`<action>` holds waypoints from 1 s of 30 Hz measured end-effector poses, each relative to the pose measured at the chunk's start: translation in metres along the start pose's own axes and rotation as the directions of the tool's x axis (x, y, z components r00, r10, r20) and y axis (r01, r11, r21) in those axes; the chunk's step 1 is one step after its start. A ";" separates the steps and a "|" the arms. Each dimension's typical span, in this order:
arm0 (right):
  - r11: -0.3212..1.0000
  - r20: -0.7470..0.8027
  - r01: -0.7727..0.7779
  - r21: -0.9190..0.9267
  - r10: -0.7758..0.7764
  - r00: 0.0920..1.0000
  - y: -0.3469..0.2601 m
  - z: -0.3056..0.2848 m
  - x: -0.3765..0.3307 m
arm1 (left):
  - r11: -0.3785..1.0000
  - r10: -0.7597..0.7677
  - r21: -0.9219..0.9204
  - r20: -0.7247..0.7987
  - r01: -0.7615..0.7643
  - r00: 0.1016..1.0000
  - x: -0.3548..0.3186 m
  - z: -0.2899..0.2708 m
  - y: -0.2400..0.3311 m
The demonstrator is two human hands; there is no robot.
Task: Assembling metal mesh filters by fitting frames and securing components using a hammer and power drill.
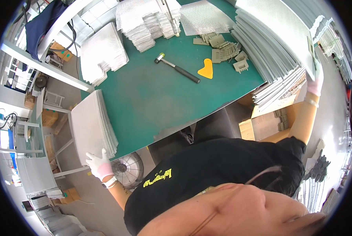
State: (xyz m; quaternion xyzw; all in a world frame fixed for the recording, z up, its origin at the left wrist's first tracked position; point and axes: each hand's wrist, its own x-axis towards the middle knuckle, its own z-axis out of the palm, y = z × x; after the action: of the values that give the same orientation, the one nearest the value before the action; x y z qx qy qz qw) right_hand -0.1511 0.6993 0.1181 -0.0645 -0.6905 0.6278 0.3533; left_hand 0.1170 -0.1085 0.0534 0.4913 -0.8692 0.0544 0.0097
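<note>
My left hand, in a white glove, rests at the near corner of a stack of thin white sheets on the table's left edge. Its fingers are spread. Far to the right, my gloved right hand grips the outer edge of the top light-grey panel on a tall, fanned stack. Part of that hand is hidden behind the panel edge. Between the stacks, a hammer with a black handle and a yellow scraper lie on the green tabletop.
More mesh-like sheet stacks line the far side, with another sheet pile beside them. Several beige plastic parts lie at the back right. Below the right stack is an open cardboard box. A round fan stands below the left edge.
</note>
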 end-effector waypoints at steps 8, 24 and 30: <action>0.853 0.289 -0.453 0.260 0.379 0.879 -0.004 0.040 -0.125 | 0.086 0.506 -0.943 -0.235 -0.320 0.830 -0.022 -0.016 0.080; 0.576 0.696 -0.806 0.135 0.524 0.491 0.025 0.095 -0.190 | -0.455 0.568 -0.786 -0.618 -0.417 0.544 -0.025 0.004 0.246; 0.552 0.723 -0.827 0.111 0.526 0.448 0.026 0.097 -0.193 | -0.388 0.625 -0.775 -0.619 -0.499 0.476 -0.023 -0.003 0.233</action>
State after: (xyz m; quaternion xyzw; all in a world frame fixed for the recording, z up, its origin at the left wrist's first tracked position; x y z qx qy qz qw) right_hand -0.0724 0.5221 0.0195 -0.0521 -0.5082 0.8407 -0.1794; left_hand -0.0704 0.0303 0.0347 -0.1760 -0.7658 -0.5613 0.2600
